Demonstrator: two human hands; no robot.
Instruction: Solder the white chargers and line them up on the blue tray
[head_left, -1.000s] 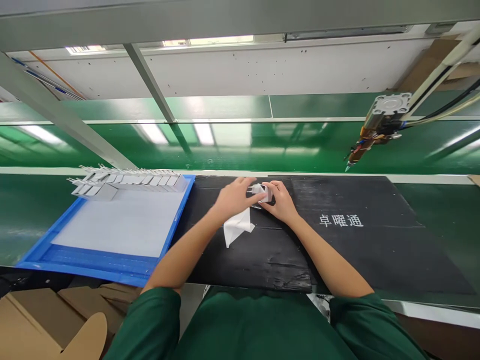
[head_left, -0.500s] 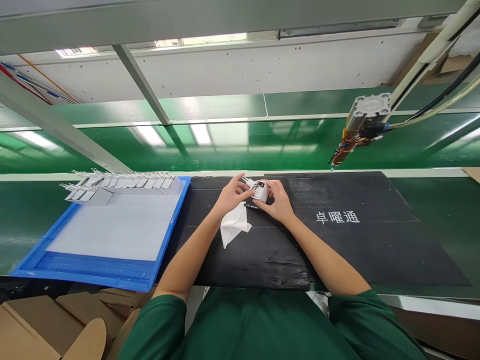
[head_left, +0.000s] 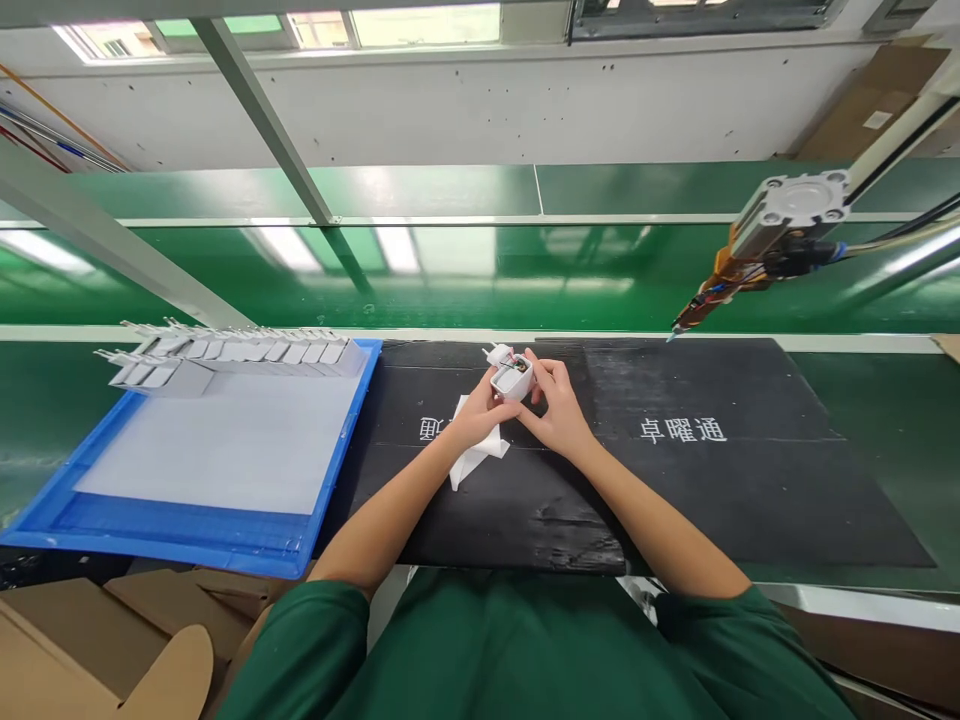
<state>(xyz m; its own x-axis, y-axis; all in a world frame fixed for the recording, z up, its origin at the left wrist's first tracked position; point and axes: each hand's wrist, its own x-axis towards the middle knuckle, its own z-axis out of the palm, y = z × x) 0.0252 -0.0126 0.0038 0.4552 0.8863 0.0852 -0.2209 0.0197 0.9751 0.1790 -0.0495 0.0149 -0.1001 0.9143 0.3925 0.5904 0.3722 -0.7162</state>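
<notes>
Both hands are in on this one: left hand point(head_left: 480, 412) at the near left, right hand point(head_left: 558, 412) along the right, fingers clamped on a white plastic box-shaped housing point(head_left: 511, 384), open face up, thin wires point(head_left: 519, 366) showing. The white pronged plug piece point(head_left: 498, 354) sits at the far end, beyond the grip. All this near the black rectangular mat's point(head_left: 690, 500) far edge. Looks like handling the opened unit; the next move, I'd judge, calls for steady fingers that spare those wires.
</notes>
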